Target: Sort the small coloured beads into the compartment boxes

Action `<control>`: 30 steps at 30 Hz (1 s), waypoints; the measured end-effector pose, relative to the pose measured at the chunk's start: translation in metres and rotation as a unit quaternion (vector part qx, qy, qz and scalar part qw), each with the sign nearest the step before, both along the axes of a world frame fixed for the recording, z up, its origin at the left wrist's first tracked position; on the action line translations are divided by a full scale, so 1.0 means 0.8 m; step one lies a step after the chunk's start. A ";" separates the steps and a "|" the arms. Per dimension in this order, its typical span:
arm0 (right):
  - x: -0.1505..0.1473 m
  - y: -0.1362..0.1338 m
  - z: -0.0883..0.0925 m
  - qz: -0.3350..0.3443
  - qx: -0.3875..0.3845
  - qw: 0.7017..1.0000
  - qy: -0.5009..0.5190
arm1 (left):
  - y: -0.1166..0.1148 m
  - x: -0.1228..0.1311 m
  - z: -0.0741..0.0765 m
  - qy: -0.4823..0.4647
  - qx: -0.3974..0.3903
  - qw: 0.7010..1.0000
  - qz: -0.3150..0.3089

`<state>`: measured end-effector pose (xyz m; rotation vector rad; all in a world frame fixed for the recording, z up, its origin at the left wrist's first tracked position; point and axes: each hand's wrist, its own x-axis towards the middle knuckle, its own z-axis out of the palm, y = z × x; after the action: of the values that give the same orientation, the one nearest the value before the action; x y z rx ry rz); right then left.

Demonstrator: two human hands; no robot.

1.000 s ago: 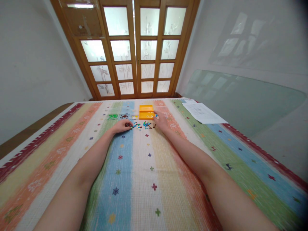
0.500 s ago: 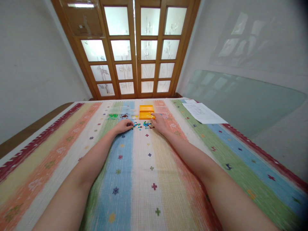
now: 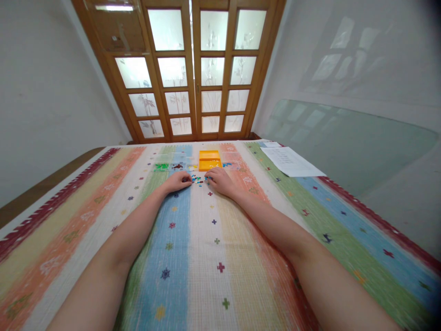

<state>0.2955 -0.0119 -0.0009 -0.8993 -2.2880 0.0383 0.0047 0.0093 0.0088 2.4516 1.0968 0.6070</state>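
Note:
Small mixed-colour pieces (image 3: pixel 197 179) lie in a loose pile on the tablecloth between my hands. My left hand (image 3: pixel 178 181) rests at the pile's left side, fingers curled together; what they hold, if anything, is too small to make out. Over the right part of the pile is my right hand (image 3: pixel 220 180), with its fingertips bent down onto the pieces and closed. Just behind it stands an open orange box (image 3: pixel 209 154) with white pieces inside. Clear containers flank the box: green pieces (image 3: pixel 161 166), dark red pieces (image 3: pixel 178 166) and yellow pieces (image 3: pixel 193 167) to its left, blue pieces (image 3: pixel 227 164) to its right.
A striped, patterned tablecloth (image 3: pixel 203 257) covers the table. Printed white paper (image 3: pixel 291 161) lies at the far right, beside a glass panel (image 3: pixel 344 138) along the wall. Wooden doors with glass panes (image 3: pixel 195 69) stand beyond the table's far edge.
My right hand has moved left and toward me, from the orange box's right corner onto the right part of the pile. The blue pieces now show. My left hand has barely moved.

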 end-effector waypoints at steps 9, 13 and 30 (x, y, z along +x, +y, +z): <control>-0.009 -0.013 0.000 0.037 0.007 0.997 -0.065 | -0.003 0.004 0.001 -0.007 -0.008 1.000 -0.008; -0.009 -0.014 -0.001 0.039 0.004 0.996 -0.082 | -0.005 0.005 0.006 -0.005 -0.001 1.000 -0.014; -0.011 -0.020 0.008 0.051 -0.010 0.997 -0.053 | -0.008 0.009 0.010 0.015 0.038 0.998 -0.048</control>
<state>0.2871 -0.0278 0.0053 -0.8125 -2.4346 0.0597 0.0120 0.0031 0.0171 2.5694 0.9781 0.5953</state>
